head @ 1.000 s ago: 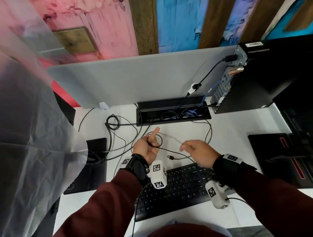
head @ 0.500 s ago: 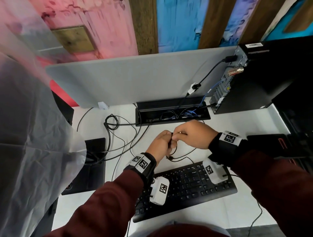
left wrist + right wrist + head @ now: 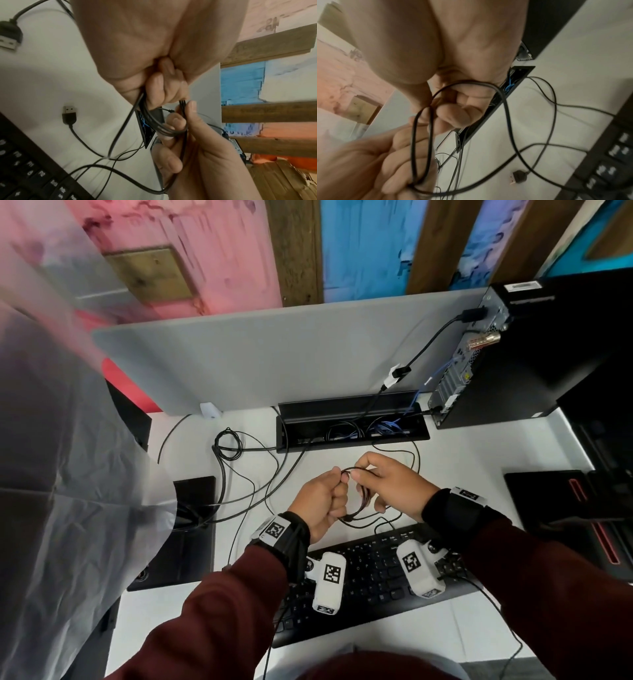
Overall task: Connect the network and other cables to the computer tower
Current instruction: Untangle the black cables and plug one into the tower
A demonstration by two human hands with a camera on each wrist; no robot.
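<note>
While a black keyboard (image 3: 370, 577) lies nearest on the white desk (image 3: 178, 621), the left hand (image 3: 320, 505) and right hand (image 3: 394, 486) meet just above and beyond it, each pinching the same coiled black cable (image 3: 359, 501), held off the desk. Its USB plug (image 3: 69, 113) lies loose on the desk beside the keyboard. Beyond sits an open cable tray (image 3: 352, 422), and farther right the computer tower (image 3: 534, 350) stands with cables already plugged in.

- Head view: bright, even light; straight edges bow at the borders — wide-angle distortion.
- Wrist views: dimmer, warm-tinted, motion-blurred — soft shadows on the white table (image 3: 42, 75).
</note>
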